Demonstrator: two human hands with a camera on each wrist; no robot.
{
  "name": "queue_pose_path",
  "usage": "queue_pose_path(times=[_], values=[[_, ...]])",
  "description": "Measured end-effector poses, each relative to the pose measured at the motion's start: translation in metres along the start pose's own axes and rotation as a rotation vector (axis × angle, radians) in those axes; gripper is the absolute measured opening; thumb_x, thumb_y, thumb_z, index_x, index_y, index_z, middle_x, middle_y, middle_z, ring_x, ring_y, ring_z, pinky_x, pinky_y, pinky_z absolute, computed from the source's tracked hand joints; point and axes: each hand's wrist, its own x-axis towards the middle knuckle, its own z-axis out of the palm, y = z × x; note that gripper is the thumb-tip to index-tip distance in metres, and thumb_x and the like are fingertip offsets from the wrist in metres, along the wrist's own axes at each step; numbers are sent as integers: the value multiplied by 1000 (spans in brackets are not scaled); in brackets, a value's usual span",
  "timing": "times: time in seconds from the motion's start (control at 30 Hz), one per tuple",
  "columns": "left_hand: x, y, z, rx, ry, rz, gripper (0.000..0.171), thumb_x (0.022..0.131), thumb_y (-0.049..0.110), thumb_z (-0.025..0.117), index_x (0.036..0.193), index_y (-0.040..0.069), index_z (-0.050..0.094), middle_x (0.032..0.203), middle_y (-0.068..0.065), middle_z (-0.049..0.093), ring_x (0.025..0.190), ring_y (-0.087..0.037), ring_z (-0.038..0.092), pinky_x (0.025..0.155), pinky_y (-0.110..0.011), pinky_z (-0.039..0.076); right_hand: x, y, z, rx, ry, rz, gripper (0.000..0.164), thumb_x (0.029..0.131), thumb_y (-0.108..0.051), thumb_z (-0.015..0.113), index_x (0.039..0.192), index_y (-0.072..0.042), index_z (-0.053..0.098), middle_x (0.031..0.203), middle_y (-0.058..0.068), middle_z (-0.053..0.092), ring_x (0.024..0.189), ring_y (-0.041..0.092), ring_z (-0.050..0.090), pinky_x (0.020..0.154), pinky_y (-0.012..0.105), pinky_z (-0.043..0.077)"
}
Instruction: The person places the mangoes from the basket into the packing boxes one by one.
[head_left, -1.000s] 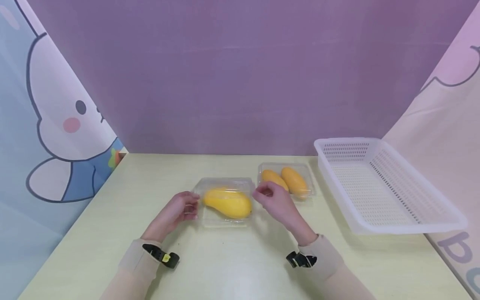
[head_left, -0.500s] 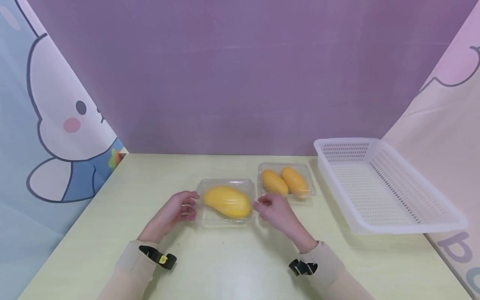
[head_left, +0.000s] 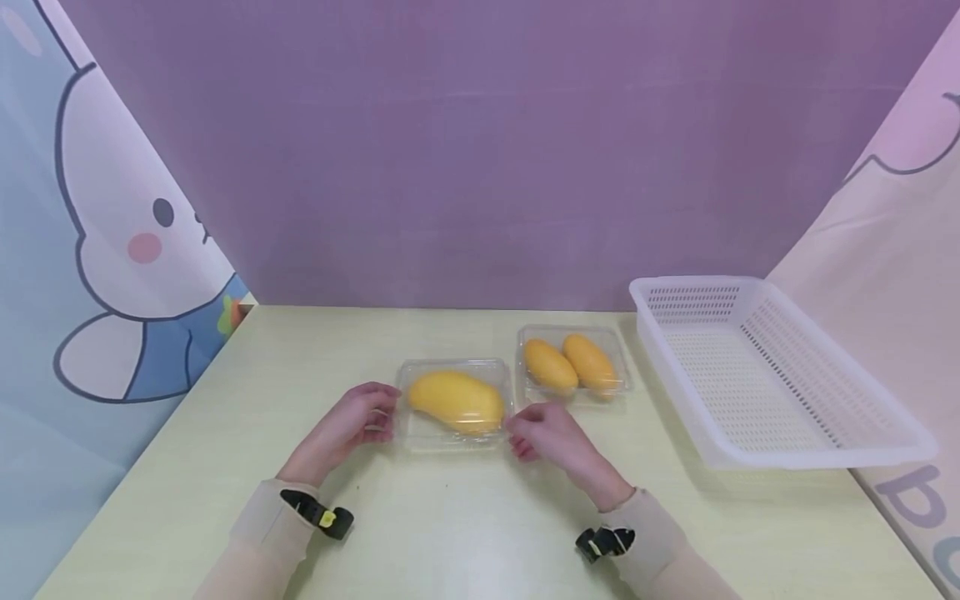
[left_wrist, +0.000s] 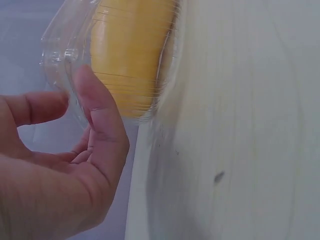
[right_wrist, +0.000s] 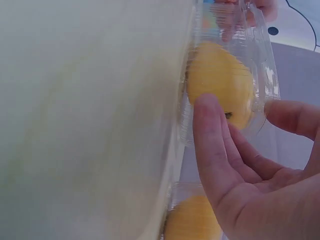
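Observation:
A clear plastic clamshell box lies in the middle of the table, its lid down over one large yellow mango. My left hand is at the box's left side, and in the left wrist view the thumb and index finger pinch the rim. At the right side is my right hand. Its thumb sits on the rim in the right wrist view, the other fingers below it. Behind and to the right stands a second clear box with two smaller orange mangoes.
A white perforated plastic basket stands at the right edge of the table. A purple backdrop rises behind the table, with cartoon-printed cloths at both sides.
My right hand has slid along the box's right side toward the front, uncovering the second box's mangoes. The lid now lies flatter. My left hand has barely moved.

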Motion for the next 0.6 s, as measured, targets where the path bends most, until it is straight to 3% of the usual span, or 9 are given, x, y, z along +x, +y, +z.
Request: queue_pose_path(times=[0.23, 0.6], values=[[1, 0, 3, 26, 3, 18, 37, 101, 10, 47, 130, -12, 44, 94, -11, 56, 72, -16, 57, 66, -27, 53, 1, 3, 2, 18, 3, 27, 29, 97, -17, 64, 103, 12, 65, 84, 17, 68, 69, 20, 65, 70, 39, 61], [2, 0, 5, 62, 45, 29, 36, 102, 11, 48, 132, -10, 46, 96, -14, 56, 73, -18, 58, 67, -29, 55, 6, 3, 4, 25, -65, 74, 23, 96, -15, 57, 83, 4, 60, 64, 6, 59, 52, 15, 58, 54, 29, 55]])
